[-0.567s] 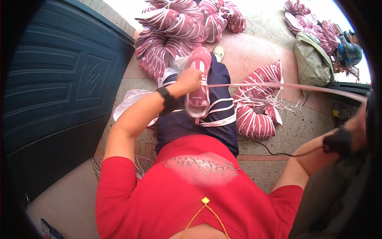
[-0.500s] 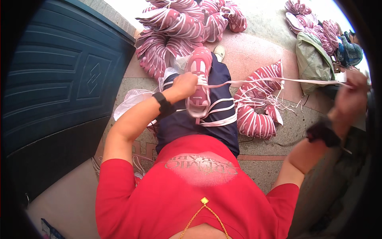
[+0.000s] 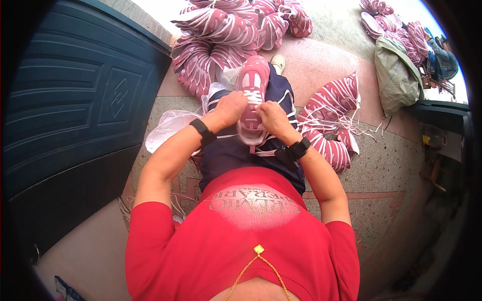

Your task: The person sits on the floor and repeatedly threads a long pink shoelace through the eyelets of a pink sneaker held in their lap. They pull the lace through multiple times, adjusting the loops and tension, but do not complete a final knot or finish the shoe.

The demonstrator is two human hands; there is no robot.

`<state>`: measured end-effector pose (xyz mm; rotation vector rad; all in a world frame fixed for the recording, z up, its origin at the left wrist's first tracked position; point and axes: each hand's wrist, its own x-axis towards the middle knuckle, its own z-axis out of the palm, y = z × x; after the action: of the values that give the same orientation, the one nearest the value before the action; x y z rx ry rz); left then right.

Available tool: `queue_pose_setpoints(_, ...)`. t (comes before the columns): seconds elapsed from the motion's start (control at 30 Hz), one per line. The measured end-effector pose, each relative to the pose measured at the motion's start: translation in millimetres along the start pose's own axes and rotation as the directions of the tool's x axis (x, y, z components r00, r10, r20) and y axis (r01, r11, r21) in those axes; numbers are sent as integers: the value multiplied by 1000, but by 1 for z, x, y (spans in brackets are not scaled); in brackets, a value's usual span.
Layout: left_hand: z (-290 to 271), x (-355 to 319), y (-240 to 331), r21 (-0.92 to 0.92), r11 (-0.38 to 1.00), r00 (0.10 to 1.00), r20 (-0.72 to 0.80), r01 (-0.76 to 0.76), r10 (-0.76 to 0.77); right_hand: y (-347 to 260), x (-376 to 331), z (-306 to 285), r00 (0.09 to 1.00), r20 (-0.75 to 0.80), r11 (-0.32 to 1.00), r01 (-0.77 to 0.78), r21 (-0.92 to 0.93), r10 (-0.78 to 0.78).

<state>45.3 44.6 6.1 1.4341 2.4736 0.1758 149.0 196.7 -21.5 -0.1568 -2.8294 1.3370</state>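
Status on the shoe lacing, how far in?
Done: a white lace already crosses the upper eyelets of the pink shoe on the lap. In hand: left hand and right hand both sit on the shoe at its near end, working the lace. Left: loose lace ends hang over the lap; piles of pink uppers lie on the floor around, their state unclear.
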Motion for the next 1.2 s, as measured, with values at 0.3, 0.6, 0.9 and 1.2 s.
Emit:
queue_pose_setpoints(0.3,-79,-6,-28,-986,-20,876,-136,-164,-463,5,3,9,995,-84,965,32,-259,-56)
queue_pose_setpoints(0.6,2,-25,-20,-815,556,923,-75,162,-378,0,8,19,997,-74,959,-20,-284,-1)
queue_pose_setpoints(0.9,12,-23,-14,-815,553,915,-76,171,-396,-8,18,14,986,31,983,-158,-96,162)
queue_pose_setpoints(1.2,19,-8,2,-524,851,945,-266,22,-188,0,20,14,1000,-5,1000,9,7,-9)
